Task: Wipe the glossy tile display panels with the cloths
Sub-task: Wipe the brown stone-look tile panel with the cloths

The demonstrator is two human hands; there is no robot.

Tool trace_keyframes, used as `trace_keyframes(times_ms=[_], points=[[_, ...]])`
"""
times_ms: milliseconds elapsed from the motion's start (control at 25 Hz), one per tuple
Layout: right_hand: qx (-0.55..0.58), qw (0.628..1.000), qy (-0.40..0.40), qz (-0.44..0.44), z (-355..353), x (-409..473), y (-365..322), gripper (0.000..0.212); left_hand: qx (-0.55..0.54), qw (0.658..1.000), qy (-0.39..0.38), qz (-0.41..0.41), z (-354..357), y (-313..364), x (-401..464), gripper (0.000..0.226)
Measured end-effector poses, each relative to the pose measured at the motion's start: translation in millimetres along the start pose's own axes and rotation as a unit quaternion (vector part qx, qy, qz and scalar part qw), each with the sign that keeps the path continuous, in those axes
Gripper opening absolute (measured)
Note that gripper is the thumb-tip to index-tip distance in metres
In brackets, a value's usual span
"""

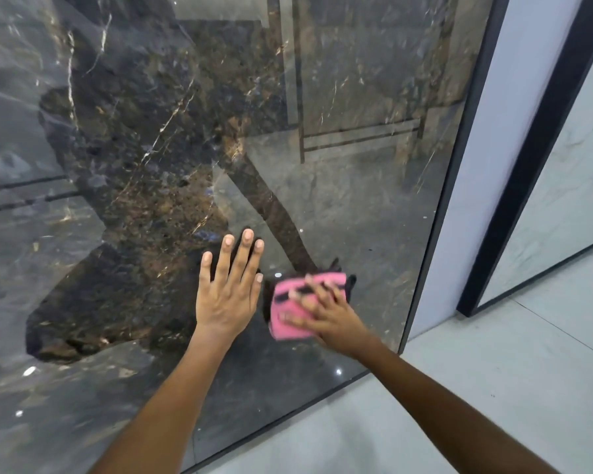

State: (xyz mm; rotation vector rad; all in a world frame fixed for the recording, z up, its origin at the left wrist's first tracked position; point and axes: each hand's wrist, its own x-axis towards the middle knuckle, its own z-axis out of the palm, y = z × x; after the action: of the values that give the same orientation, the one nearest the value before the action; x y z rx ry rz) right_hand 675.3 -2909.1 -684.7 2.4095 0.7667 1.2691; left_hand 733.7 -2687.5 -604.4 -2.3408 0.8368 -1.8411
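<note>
A large glossy dark marble tile panel [172, 138] stands upright and fills most of the view, reflecting the room. My left hand [228, 289] lies flat on its lower part, fingers straight and spread. Just to the right, my right hand [326, 313] presses a folded pink cloth [288, 319] against the panel with spread fingers; this hand and the cloth are motion-blurred. A dark reflection of the cloth and hand shows around them on the glossy surface.
A black frame edge [452, 172] borders the panel on the right, beside a white strip [486, 165]. Further right stands a second, pale marble panel [575, 172] in its own black frame. Light grey floor tiles [459, 388] run along the bottom right.
</note>
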Motion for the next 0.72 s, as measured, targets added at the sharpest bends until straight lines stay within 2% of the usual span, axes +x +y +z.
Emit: trace_keyframes(times_ms=[40, 80, 120, 160, 240, 280, 360, 440, 480, 520, 560, 600, 640, 720], points=[[-0.026, 0.996, -0.061, -0.058, 4, -30, 1, 0.093, -0.003, 1.000, 0.000, 0.002, 0, 0, -1, 0.062], [-0.031, 0.995, -0.064, -0.066, 0, -42, 16, 0.098, -0.001, 1.000, 0.000, 0.005, 1, 0, -3, 0.062], [-0.021, 0.999, -0.022, -0.020, -6, -39, 38, 0.102, 0.007, 1.000, -0.001, 0.008, 1, 1, -3, 0.061], [0.009, 0.997, 0.037, 0.070, -17, -21, 63, 0.104, 0.013, 1.000, -0.004, 0.008, 1, 0, -1, 0.059], [0.093, 0.948, 0.178, 0.247, -45, 41, 107, 0.094, 0.007, 1.000, -0.016, 0.003, -1, -1, -2, 0.056], [0.119, 0.928, 0.217, 0.278, -55, 71, 113, 0.084, -0.001, 1.000, -0.015, 0.004, -1, 0, -4, 0.055], [0.099, 0.939, 0.232, 0.232, -48, 98, 89, 0.077, -0.025, 1.000, -0.009, -0.004, -1, 0, -4, 0.055], [0.020, 0.992, 0.110, 0.055, -15, 62, 37, 0.085, -0.052, 0.998, -0.003, -0.020, -3, 0, 1, 0.054], [-0.030, 0.997, 0.028, -0.059, 0, 28, 13, 0.089, -0.057, 0.998, 0.001, -0.028, -3, 1, 2, 0.054], [-0.058, 0.985, -0.048, -0.155, 9, -5, 4, 0.090, -0.055, 0.998, 0.001, -0.038, -3, 5, 1, 0.054], [-0.058, 0.970, -0.100, -0.216, 9, -28, 10, 0.091, -0.055, 0.997, -0.004, -0.050, -2, 10, -2, 0.054], [-0.034, 0.966, -0.101, -0.236, 4, -38, 29, 0.091, -0.058, 0.996, -0.014, -0.061, 0, 16, -9, 0.055], [-0.006, 0.974, -0.076, -0.214, -6, -36, 54, 0.089, -0.059, 0.996, -0.022, -0.070, 3, 24, -17, 0.056], [0.051, 0.997, 0.038, -0.051, -28, -15, 111, 0.080, -0.038, 0.995, -0.023, -0.088, 10, 35, -30, 0.059]])
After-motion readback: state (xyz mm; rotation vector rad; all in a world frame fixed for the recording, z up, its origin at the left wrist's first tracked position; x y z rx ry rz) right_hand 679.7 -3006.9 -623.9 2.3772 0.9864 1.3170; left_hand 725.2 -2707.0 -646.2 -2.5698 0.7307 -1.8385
